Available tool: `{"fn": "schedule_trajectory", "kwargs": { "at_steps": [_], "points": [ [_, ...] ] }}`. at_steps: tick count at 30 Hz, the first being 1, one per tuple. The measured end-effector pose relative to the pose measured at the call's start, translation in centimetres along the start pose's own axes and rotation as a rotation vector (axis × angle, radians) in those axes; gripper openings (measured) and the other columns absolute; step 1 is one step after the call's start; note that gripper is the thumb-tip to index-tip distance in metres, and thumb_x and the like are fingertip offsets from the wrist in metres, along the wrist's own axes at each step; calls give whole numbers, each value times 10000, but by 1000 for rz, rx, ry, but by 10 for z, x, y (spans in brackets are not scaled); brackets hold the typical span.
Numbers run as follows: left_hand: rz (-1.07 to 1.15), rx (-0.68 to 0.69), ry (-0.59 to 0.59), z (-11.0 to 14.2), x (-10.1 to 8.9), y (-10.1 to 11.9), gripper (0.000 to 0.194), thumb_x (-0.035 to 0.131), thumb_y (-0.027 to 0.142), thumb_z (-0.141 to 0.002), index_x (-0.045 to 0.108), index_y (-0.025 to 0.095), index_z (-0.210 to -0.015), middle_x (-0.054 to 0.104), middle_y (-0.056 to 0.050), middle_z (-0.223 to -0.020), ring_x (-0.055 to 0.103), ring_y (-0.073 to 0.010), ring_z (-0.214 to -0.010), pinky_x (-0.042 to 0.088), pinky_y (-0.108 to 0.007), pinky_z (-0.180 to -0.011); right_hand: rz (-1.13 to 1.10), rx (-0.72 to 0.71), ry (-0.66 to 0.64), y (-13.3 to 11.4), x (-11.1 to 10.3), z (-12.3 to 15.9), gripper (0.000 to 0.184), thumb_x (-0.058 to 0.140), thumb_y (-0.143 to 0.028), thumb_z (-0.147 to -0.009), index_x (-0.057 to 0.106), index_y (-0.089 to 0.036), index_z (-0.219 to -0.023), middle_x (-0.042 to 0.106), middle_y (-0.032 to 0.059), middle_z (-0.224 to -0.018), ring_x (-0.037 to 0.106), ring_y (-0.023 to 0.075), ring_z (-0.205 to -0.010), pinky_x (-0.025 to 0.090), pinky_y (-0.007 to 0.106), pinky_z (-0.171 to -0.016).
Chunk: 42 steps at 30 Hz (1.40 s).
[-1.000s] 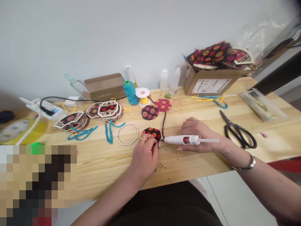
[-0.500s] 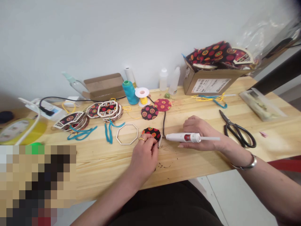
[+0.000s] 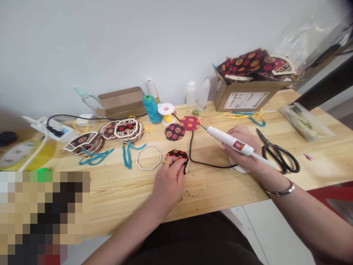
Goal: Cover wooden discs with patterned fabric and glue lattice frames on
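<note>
My left hand (image 3: 171,177) is closed on a round patterned fabric piece (image 3: 177,153), black with red and orange dots, low over the table; a pale edge shows at its right side. My right hand (image 3: 242,145) grips a white glue gun (image 3: 227,139), its nozzle tilted up and left near a red fabric disc (image 3: 190,123). From the gun's rear sticks a clear glue stick (image 3: 263,161). Partly hidden beneath the right hand lies a pale disc (image 3: 242,169). Left of my left hand rests an octagonal wooden frame (image 3: 137,162).
Black-handled scissors (image 3: 278,152) lie at right. A black cord (image 3: 209,164) crosses the table. Behind stand a teal thread cone (image 3: 152,110), a yellow thread spool (image 3: 166,109) and a cardboard box (image 3: 242,97) of fabric pieces. Finished-looking ornaments (image 3: 127,129) are stacked at left.
My right hand has drawn the glue gun away from the fabric piece, to the right, and tipped its nozzle upward. My left hand stays nearly in place, its fingers slightly shifted on the piece.
</note>
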<state>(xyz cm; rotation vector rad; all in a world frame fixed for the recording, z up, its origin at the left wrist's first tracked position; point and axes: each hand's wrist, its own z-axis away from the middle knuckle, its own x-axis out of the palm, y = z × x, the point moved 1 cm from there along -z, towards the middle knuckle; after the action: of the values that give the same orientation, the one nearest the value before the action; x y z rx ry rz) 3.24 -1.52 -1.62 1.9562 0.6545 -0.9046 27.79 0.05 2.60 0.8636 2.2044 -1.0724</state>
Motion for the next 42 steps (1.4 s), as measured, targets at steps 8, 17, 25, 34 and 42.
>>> {"fn": "schedule_trajectory", "kwargs": {
  "at_steps": [8,17,25,34,42],
  "points": [
    [-5,-29,-36,-3,2,2,212,543,161,-860,691,200,-1007,626,-55,-944,629,-167,-820,527,-307,-732,135,78,217,14,-17,-5,388,557,-503,-836,399,-253,-585,513,31,-603,507,205,-603,408,379,-590],
    [-42,-25,-55,-5,1,4,205,557,172,-857,702,195,-1000,615,-53,-929,613,-156,-775,516,-302,-711,288,-24,366,21,-35,-20,326,502,-473,-872,444,-266,-626,565,82,-658,563,258,-689,417,416,-628],
    [-105,17,-59,-4,2,4,237,518,179,-880,701,201,-1030,614,-60,-928,591,-149,-734,505,-291,-668,244,38,310,30,-17,-11,315,555,-487,-835,481,-247,-645,591,67,-700,576,250,-722,427,422,-694],
    [-134,11,-85,-4,1,6,239,514,172,-878,682,220,-1040,638,-65,-1110,640,-180,-867,537,-317,-738,305,-3,251,36,-16,-14,317,554,-521,-840,506,-239,-702,622,83,-791,574,248,-766,420,416,-716],
    [-144,40,-113,-5,1,8,252,513,146,-876,661,211,-1070,658,-27,-1216,674,-210,-923,559,-369,-791,751,71,-284,41,-5,-23,171,545,-334,-814,569,-165,-835,627,142,-884,534,318,-901,350,418,-720]
  ]
}}
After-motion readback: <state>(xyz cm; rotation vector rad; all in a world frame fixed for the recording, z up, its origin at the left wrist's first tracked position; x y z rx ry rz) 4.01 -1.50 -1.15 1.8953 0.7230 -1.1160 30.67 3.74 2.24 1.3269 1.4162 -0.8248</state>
